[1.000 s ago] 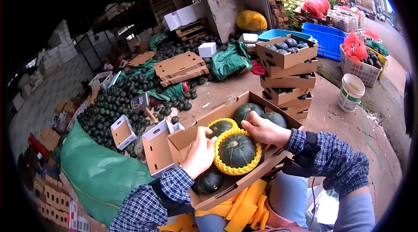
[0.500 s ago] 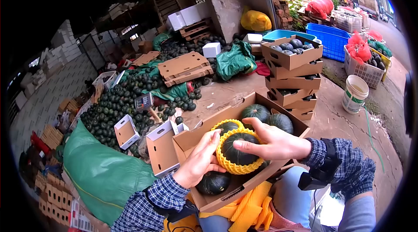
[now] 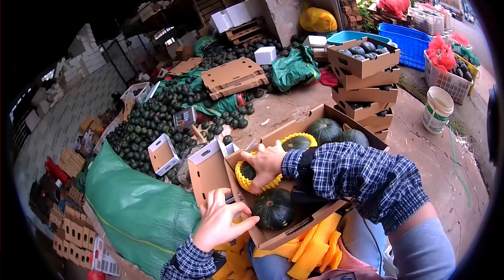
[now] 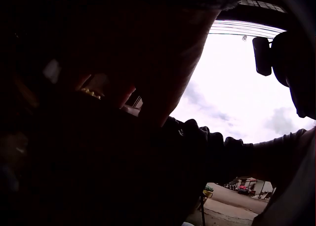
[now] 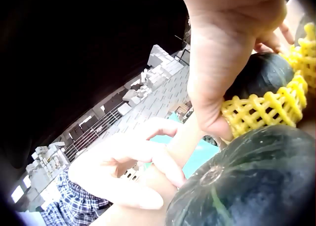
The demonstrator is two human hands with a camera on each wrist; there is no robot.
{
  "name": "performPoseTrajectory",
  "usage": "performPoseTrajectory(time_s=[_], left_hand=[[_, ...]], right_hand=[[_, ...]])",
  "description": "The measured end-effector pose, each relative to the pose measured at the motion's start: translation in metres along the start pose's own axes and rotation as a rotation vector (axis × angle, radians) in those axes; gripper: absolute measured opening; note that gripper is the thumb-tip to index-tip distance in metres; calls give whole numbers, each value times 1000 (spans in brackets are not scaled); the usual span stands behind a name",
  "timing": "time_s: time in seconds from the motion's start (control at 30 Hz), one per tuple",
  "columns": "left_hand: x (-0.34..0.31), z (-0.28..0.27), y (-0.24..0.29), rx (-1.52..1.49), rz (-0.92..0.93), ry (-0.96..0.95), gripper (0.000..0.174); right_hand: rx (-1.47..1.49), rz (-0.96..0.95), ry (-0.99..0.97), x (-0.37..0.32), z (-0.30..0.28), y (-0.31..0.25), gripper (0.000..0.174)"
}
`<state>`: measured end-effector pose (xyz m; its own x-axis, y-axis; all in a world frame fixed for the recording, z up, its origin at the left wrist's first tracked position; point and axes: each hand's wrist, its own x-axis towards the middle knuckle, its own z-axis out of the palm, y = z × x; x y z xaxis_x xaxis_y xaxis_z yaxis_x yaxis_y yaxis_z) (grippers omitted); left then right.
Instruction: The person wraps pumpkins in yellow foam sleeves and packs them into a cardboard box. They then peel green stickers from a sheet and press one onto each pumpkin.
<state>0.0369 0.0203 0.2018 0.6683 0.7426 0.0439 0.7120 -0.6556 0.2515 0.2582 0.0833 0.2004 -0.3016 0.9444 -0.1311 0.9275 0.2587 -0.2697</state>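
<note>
My right hand (image 3: 265,163) grips a small dark green pumpkin (image 5: 261,75) in a yellow foam net (image 5: 266,107), low in the left corner of a cardboard box (image 3: 302,230). Its thumb lies along the net's near side. My left hand (image 3: 223,220) holds nothing; its fingers are loosely bent beside the box's left end. A bare pumpkin (image 3: 274,209) sits in front of the gripped one. Behind are another netted pumpkin (image 3: 297,143) and two bare pumpkins (image 3: 324,131). The left wrist view is mostly dark.
The box rests over my lap, above yellow foam nets (image 3: 299,248). Stacked boxes (image 3: 365,96) of pumpkins stand behind right, with a white bucket (image 3: 437,109) beyond. At left lie a green sack (image 3: 136,211), empty small boxes (image 3: 205,167) and a pumpkin heap (image 3: 142,135).
The netted pumpkin, earlier between both hands above the box, is now down in the box's left corner under my right hand. My left hand has let go and moved left and down.
</note>
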Motion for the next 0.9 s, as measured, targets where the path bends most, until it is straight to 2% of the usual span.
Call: performPoseTrajectory(time_s=[0.07, 0.13, 0.17, 0.2, 0.23, 0.27, 0.33, 0.4, 0.47, 0.53, 0.57, 0.6, 0.63, 0.73, 0.8, 0.83, 0.87, 0.9], left_hand=[[4, -4, 3, 86, 96, 34, 39], [7, -15, 12, 173, 129, 19, 43], [9, -22, 15, 163, 128, -8, 46], [13, -29, 15, 155, 129, -29, 49], [20, -36, 12, 144, 166, -79, 53], [30, -41, 12, 97, 182, -132, 50], [66, -48, 12, 113, 343, -247, 54], [111, -43, 26, 109, 514, -231, 59], [164, -13, 35, 174, 654, -181, 68], [195, 9, 51, 227, 634, -319, 75], [200, 18, 64, 341, 501, -419, 81], [202, 23, 68, 378, 570, -366, 82], [205, 27, 69, 387, 523, -392, 80], [203, 38, 72, 475, 389, -428, 79], [195, 53, 67, 463, 338, -348, 80], [193, 51, 66, 474, 379, -356, 81], [191, 50, 68, 469, 383, -357, 94], [190, 45, 69, 482, 400, -406, 111]], right_hand=[[-246, 41, -78, 12, 15, -20, 108], [-287, 31, -27, 13, 21, -24, 113], [-171, -26, -114, 9, 12, -12, 118], [-21, -55, -160, 10, 5, 2, 113], [25, -188, -47, -1, -9, 18, 107], [63, -324, 63, -19, -25, 32, 102], [-49, -102, -102, -68, -57, 41, 94], [-142, -56, -130, -96, -35, 52, 95], [-108, -88, -129, -105, -8, 63, 100], [-162, 71, -115, -116, 9, 50, 94], [-191, 66, -87, -117, 14, 51, 93], [-212, 64, -64, -120, 16, 50, 93], [-215, 70, -104, -122, 11, 47, 96], [-225, -65, 91, -131, 4, 49, 89], [-172, -60, 56, -135, -2, 42, 88], [-123, -92, 70, -129, 10, 51, 90], [-69, -116, 93, -123, 23, 62, 91], [-68, -114, 15, -118, 28, 66, 96]])
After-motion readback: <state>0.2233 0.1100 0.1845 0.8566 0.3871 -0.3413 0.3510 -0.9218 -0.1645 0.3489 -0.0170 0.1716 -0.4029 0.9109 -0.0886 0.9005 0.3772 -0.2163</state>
